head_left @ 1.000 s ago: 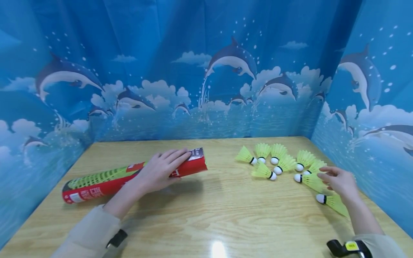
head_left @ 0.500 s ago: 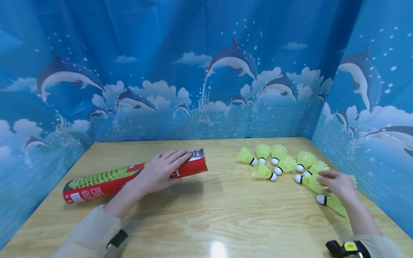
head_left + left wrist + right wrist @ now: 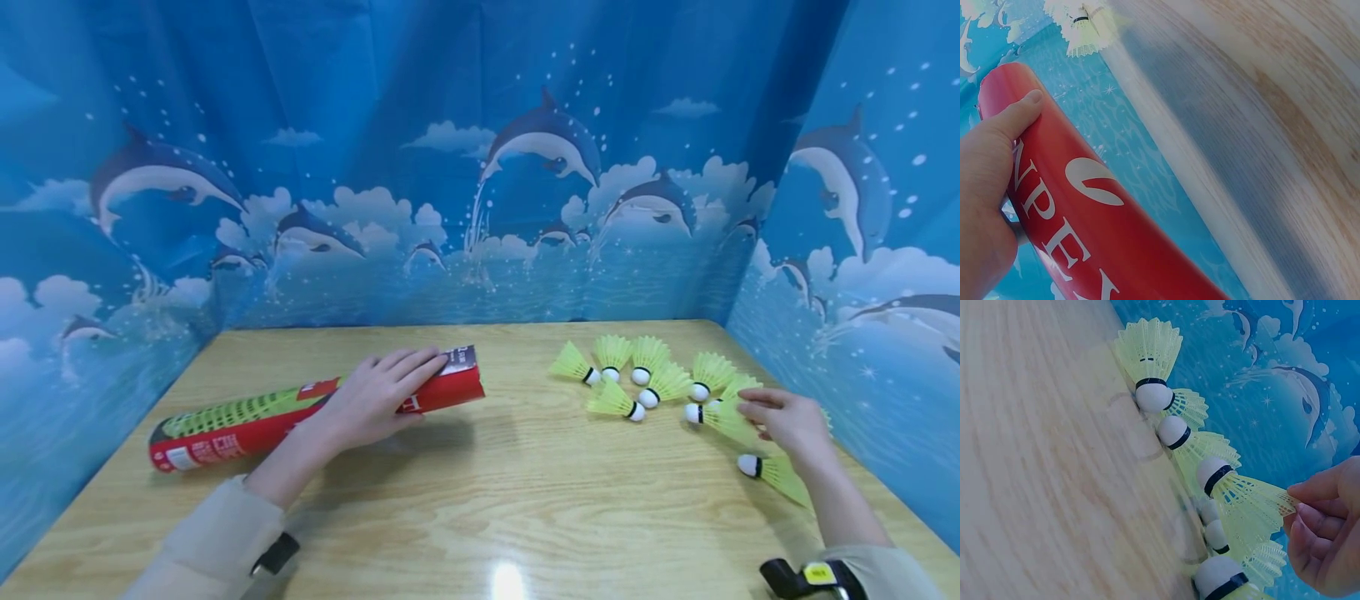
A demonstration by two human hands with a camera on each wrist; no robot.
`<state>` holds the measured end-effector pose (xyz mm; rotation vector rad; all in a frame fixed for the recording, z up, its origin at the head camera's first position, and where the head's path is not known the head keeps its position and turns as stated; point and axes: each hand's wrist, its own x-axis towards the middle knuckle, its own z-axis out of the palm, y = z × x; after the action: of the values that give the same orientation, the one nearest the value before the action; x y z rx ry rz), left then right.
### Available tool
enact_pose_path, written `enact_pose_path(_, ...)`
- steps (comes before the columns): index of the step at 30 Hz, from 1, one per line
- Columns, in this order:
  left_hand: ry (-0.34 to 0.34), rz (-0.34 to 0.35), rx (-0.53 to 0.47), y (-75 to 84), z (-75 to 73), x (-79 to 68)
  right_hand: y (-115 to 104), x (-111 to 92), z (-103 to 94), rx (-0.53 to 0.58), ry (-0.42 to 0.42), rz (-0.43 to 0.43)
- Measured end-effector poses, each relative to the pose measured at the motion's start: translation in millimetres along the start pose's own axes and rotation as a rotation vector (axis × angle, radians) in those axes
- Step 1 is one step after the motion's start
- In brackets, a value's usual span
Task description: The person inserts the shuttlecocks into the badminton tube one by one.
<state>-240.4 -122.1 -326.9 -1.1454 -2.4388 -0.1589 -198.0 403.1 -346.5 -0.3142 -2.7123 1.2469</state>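
My left hand grips a long red and yellow-green shuttlecock tube near its right end. That end is raised above the table, while the far left end stays low. In the left wrist view the thumb lies along the tube's red side. My right hand pinches the skirt edge of a yellow shuttlecock between thumb and fingers. Its white cork points left, away from the hand. Just nearer lies another shuttlecock, partly behind the right wrist in the head view.
Several more yellow shuttlecocks lie in a loose group at the back right, among them one at the group's front left. Blue dolphin-printed cloth hangs behind and on the right of the wooden table.
The right hand shifts only slightly at the shuttlecock's skirt. The left hand and the tube hold their places.
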Motion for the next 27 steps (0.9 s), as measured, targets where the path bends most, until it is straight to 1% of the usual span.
enact_pose_path(5,-0.008,-0.010,0.005,0.2,0.1,-0.2,-10.9,-1.7,0.2,0.079,-0.004,0.009)
enact_pose_path(9,-0.014,-0.016,0.002,0.3,0.1,-0.1,-20.7,-2.4,3.8,0.129,-0.014,-0.019)
enact_pose_path(15,-0.017,-0.018,-0.008,0.5,-0.4,0.1,-40.7,-5.5,14.7,0.165,-0.047,-0.080)
enact_pose_path(20,-0.014,-0.014,-0.010,0.0,-0.8,0.2,-57.3,-8.9,23.4,0.197,-0.056,-0.109)
enact_pose_path(27,-0.010,-0.006,-0.012,0.0,0.5,0.0,-72.8,-7.5,39.2,0.189,-0.068,-0.161)
